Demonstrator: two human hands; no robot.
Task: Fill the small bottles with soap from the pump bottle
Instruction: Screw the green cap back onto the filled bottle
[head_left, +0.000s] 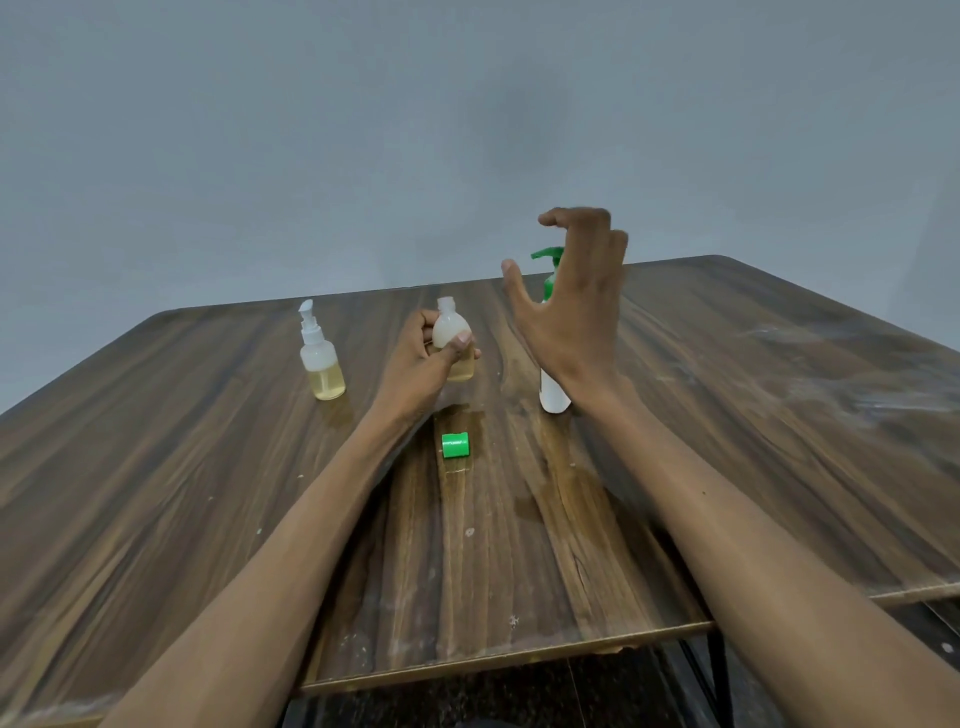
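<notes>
My left hand (423, 358) grips a small uncapped frosted bottle (451, 328) holding a little yellowish soap, upright at the table's middle. Its green cap (455, 445) lies on the wood just in front. My right hand (574, 306) hovers with fingers spread in front of the white pump bottle (554, 397), whose green pump head (548, 254) shows to the left of my fingers. I hold nothing in that hand. A second small bottle (321, 358) with a white pump top stands to the left, about a third full of yellow soap.
The wooden table (727, 415) has a near edge low in view and a far edge against a plain grey wall. Pale smears mark the table's right side. Dark floor and a black table leg (719, 670) show under the near edge.
</notes>
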